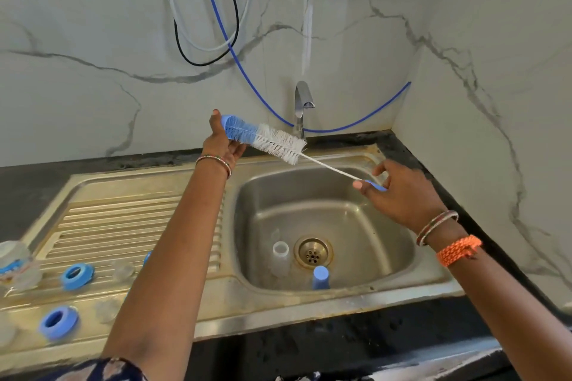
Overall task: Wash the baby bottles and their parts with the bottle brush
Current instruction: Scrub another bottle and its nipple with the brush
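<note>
- Head view: above a stainless steel sink (365, 297), the left hand (221, 145) grips the blue tip of a long blue-and-white bristled bottle brush (269, 141).
- The right hand (399, 192) pinches its blue handle end, so the brush spans both hands.
- In the basin, a clear plastic bottle (280, 258) and a blue cap (320, 277) lie beside the drain.
- 2 blue screw rings (76, 276) sit on the draining board.

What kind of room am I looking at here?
Most likely a home kitchen: a steel sink with a ribbed draining board, a tap against marble-look wall tiles, and a dark countertop.
</note>
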Tool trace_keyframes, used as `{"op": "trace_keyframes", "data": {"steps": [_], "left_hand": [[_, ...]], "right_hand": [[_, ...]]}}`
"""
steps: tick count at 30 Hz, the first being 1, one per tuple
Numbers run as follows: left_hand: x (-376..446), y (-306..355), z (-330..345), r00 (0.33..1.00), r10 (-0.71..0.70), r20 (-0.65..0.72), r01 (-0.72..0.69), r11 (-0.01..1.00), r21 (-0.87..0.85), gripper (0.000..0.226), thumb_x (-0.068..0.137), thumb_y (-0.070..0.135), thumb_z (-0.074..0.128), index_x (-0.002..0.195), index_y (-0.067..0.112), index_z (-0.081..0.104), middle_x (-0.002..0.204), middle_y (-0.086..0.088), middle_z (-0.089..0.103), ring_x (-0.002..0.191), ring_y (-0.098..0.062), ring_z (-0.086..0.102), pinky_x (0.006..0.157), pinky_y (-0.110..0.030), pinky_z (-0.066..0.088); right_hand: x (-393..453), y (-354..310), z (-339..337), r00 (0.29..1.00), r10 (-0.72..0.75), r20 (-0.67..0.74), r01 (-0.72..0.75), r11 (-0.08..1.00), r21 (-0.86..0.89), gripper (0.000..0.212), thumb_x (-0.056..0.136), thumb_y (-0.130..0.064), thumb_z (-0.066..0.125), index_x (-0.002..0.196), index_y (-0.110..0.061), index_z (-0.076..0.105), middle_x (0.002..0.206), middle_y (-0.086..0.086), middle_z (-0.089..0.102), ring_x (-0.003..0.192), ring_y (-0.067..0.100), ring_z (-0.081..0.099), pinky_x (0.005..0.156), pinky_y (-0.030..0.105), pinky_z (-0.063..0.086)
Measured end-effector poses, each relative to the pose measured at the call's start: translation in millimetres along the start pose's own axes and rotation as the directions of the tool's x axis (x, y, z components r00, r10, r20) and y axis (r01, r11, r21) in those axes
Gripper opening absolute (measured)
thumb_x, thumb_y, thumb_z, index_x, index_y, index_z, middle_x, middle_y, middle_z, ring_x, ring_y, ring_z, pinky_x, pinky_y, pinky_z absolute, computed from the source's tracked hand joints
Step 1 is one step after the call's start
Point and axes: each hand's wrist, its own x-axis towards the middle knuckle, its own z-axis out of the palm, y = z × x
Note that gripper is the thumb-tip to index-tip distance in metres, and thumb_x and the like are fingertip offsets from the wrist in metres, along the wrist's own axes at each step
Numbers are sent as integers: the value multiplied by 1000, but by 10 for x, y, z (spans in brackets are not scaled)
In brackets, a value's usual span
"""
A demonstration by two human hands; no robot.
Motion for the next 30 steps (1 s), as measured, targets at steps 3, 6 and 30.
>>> {"op": "trace_keyframes", "data": {"steps": [3,6,30], "left_hand": [[46,-2,-74,997,-15,-71,20,998,67,64,85,67,46,119,13,57,115,-7,67,97,-19,66,75,-31,53],[89,22,-151,990,-44,-135,60,991,122,68,84,68,46,127,15,52,119,-2,63,98,-20,65,70,-30,50],[116,9,-29,969,-14,246,93,945,-312,22,92,33,53,100,13,56,104,-6,68,111,-23,59,95,-42,43]], "right_hand": [[-31,-44,32,970,-81,-231,39,983,-181,29,86,-46,61,94,-18,59,81,7,62,76,34,60,66,36,48],[-14,-13,117,784,-441,-438,386,898,-212,11,83,-6,67,94,-5,68,77,12,61,68,34,57,59,37,46],[222,38,14,836,-20,549,-250,875,414,28,95,-19,50,75,-9,68,45,-1,42,38,9,31,40,20,26]]}}
